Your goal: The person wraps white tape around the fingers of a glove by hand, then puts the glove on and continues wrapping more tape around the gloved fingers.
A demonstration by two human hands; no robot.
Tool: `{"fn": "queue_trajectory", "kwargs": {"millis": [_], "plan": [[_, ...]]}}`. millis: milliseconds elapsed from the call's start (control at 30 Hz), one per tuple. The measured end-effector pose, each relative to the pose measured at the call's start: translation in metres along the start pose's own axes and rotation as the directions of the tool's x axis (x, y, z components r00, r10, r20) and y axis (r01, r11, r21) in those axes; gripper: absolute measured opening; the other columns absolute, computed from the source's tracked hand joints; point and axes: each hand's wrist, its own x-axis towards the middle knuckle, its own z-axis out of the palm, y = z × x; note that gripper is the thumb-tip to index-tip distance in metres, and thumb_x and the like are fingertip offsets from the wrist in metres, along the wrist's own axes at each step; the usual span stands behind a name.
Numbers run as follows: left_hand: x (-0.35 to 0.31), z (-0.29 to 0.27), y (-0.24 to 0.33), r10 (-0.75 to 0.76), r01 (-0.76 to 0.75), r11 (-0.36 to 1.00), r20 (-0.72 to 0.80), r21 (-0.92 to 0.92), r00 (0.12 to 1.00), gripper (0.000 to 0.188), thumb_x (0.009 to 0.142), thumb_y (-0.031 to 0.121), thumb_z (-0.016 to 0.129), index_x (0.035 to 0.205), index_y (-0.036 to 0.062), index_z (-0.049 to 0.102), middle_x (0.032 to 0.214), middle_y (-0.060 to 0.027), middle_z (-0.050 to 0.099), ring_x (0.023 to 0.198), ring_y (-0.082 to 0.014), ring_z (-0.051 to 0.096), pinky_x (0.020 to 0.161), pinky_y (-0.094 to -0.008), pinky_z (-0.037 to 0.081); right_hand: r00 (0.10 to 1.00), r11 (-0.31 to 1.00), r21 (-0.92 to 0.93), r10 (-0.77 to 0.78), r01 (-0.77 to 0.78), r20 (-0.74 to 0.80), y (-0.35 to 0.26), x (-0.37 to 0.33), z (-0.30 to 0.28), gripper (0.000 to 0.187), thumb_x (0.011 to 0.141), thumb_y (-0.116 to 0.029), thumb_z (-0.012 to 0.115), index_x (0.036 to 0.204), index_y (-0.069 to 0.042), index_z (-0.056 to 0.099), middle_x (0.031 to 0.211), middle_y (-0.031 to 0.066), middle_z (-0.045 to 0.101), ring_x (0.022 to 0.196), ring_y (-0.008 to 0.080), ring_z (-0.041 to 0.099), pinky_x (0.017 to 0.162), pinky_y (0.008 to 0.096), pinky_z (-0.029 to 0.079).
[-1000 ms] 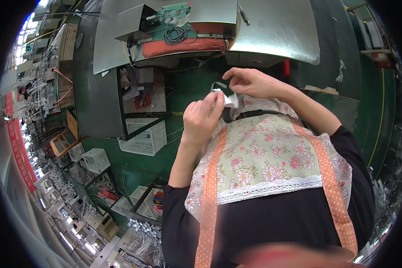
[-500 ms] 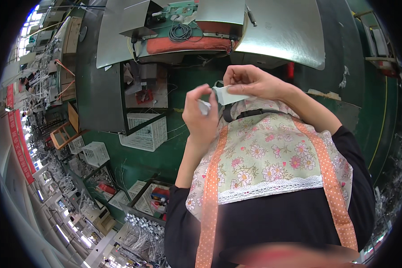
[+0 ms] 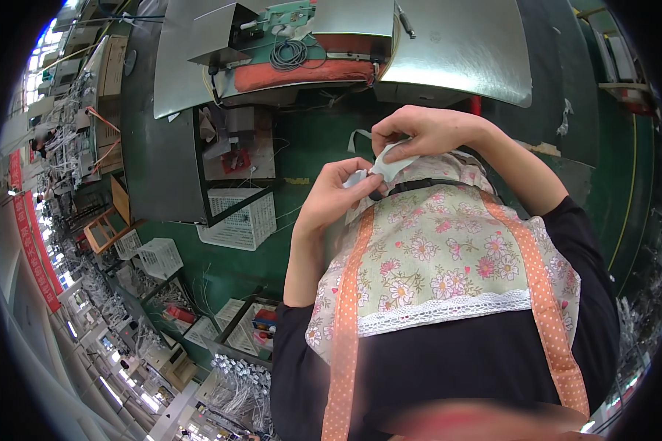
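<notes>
Just above my apron's waist, my two hands meet at a thin, pale white strip [image 3: 394, 166] that looks soft and bent. My right hand [image 3: 428, 134] pinches its upper part between thumb and fingers. The thumb and fingertips of my left hand [image 3: 332, 197] press on its lower left end. A second whitish bit [image 3: 355, 178] shows between the left fingers; whether it belongs to the same strip I cannot tell. A narrow pale loop [image 3: 356, 138] stands out left of the right fingers, and its far end is hidden.
Ahead stands a metal workbench [image 3: 463, 59] with a red padded edge [image 3: 301, 75] and a coiled grey cable [image 3: 287, 54]. A dark table [image 3: 162, 162] is at the left, a white plastic basket [image 3: 237, 220] beneath its corner. Further left are more white crates [image 3: 159, 257] and a wooden stool [image 3: 107, 226].
My left hand has swung inward and its fingers now meet the white strip. The right hand has tipped downward, and the strip is now bent instead of held out flat.
</notes>
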Motion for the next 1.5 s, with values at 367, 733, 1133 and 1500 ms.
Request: {"fn": "queue_trajectory", "kwargs": {"millis": [367,733,1133,1500], "plan": [[0.004,0.012,-0.006,-0.025,0.025,1.000,-0.018,0.010,1.000,0.021,0.091,0.020,0.065,0.102,0.0031,0.069,0.085,-0.0008,0.072,0.064,0.0013,0.053,0.052,-0.0161,0.034,0.999,0.987,-0.157,0.016,-0.023,-0.044,-0.006,-0.002,-0.002,0.016,0.082,-0.010,0.067,0.094,-0.002,0.060,0.087,0.0108,0.062,0.083,0.0256,0.060,0.074,0.0361,0.047],[0.010,0.022,-0.015,0.120,-0.110,0.993,-0.270,0.051,0.955,0.023,0.094,0.020,0.061,0.106,0.0015,0.069,0.074,0.0059,0.062,0.062,0.0010,0.048,0.050,-0.0174,0.037,0.901,0.662,-0.750,-0.328,0.005,-0.283,0.001,-0.014,0.046,0.018,0.082,-0.012,0.065,0.096,-0.003,0.058,0.089,0.0102,0.059,0.090,0.0289,0.061,0.089,0.0422,0.047],[0.022,0.039,-0.042,0.410,-0.298,0.890,-0.318,0.346,0.855,0.017,0.088,0.008,0.063,0.099,-0.0026,0.068,0.077,-0.0086,0.069,0.067,-0.0081,0.058,0.062,-0.0257,0.046,0.901,0.924,-0.242,0.185,-0.295,-0.392,0.004,-0.008,0.044,0.010,0.080,-0.007,0.061,0.084,0.001,0.056,0.076,0.0104,0.063,0.071,0.0246,0.063,0.066,0.0345,0.049],[0.018,0.040,-0.030,0.214,-0.234,0.972,-0.436,0.009,0.874,0.015,0.093,0.009,0.061,0.098,-0.0025,0.069,0.078,0.0042,0.064,0.070,-0.0016,0.050,0.061,-0.0188,0.040,0.903,0.977,0.191,0.168,-0.098,-0.395,0.016,-0.014,0.036,0.018,0.090,-0.017,0.065,0.091,0.001,0.062,0.083,0.0033,0.063,0.079,0.0091,0.058,0.074,0.0241,0.047]]}}
